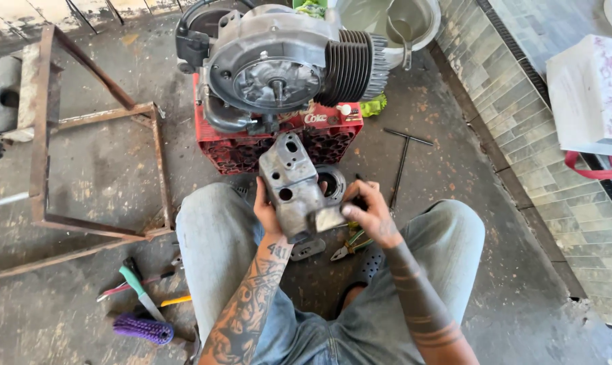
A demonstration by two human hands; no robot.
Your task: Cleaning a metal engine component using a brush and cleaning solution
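Grey cast metal, dull and grimy, forms the engine casing part (294, 186), a blocky piece with 2 round holes and an oval opening on its face, held upright between the knees above the concrete floor (103, 176). The left hand (269, 213) is wrapped around its left side, while the right hand (367, 211) pinches its lower right corner. Behind it, an engine (279, 64) rests on a red crate (252, 145).

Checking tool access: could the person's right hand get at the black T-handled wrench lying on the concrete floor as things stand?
Probably yes. The black T-handled wrench lies bare on the floor just beyond the right knee, nothing on it. But the right hand is on the grey cast-metal housing, so it would have to let go.
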